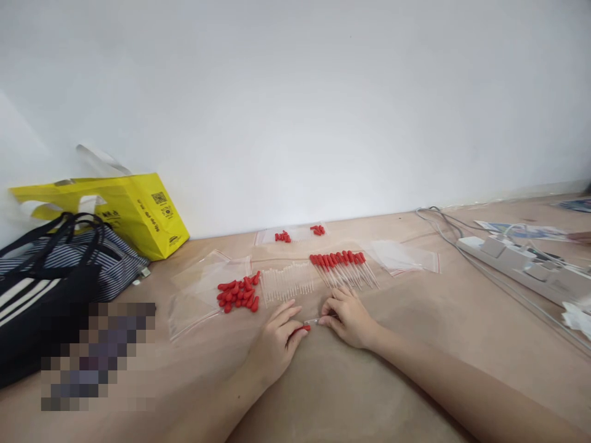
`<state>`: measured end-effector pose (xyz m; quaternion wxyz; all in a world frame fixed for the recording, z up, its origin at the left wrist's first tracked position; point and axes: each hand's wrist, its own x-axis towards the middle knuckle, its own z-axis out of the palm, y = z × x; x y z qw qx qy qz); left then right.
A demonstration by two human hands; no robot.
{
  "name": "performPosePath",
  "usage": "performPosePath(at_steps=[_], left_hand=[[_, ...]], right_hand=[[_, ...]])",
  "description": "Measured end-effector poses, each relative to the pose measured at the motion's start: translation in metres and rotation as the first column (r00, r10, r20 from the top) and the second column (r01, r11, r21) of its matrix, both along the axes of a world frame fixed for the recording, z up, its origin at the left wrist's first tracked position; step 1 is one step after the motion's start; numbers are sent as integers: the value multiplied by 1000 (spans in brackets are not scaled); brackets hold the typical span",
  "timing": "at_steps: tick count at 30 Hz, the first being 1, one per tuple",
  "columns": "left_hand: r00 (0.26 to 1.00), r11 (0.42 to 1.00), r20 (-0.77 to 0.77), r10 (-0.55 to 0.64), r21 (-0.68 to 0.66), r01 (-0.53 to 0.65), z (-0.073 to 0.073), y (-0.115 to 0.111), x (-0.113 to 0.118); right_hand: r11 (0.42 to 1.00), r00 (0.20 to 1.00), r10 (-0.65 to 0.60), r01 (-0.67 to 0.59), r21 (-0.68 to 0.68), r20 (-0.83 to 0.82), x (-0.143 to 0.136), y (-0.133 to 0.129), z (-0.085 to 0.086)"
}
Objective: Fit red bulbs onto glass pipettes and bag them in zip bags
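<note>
In my head view, at the brown tabletop [332, 387], the left hand [274, 339] pinches a red bulb [306, 328] and, just beside it, the right hand [351, 318] pinches a clear tube [312, 322]. I judge the bulb light, soft and squeezable; the tube looks stiff, slick, perhaps brittle, so I'd grip it gently near one end.

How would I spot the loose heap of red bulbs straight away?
Find the yellow bag by the white wall, then look right and nearer, toward the person's left hand. Past that hand, the heap of red bulbs lies left of a row of thin clear tubes. Unlike the red-topped tubes farther right, lined up side by side, these bulbs lie jumbled, without tubes.
</note>
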<state>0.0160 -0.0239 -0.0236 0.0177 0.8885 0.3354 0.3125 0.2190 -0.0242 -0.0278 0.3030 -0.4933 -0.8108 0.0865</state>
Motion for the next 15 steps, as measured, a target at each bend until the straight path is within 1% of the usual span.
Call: performPosePath(at_steps=[2,4,6,8,11,13,15], left_hand=[[1000,1000,5,21,-14,-21,1,0,-1],[999,999,1,48,-21,-48,2,0,-2],[998,998,-8,68,-17,-68,3,0,-3],[997,997,-20,78,-3,-78,3,1,-4],[996,995,-39,77,65,-74,2,2,-4],[996,992,-56,68,109,-62,1,3,-4],[996,992,-72,60,115,-51,1,3,-5]], right_hand=[[999,999,-46,46,3,3,1,-1,0],[998,997,-64,64,4,-43,3,-1,-1],[998,994,-47,49,25,-101,5,-3,0],[997,992,-10,19,73,-124,5,-6,1],[987,994,36,-20,161,-101,2,-12,4],[977,995,44,-24,214,-87,-2,-15,5],[966,996,41,-19,256,-82,-5,-16,3]])
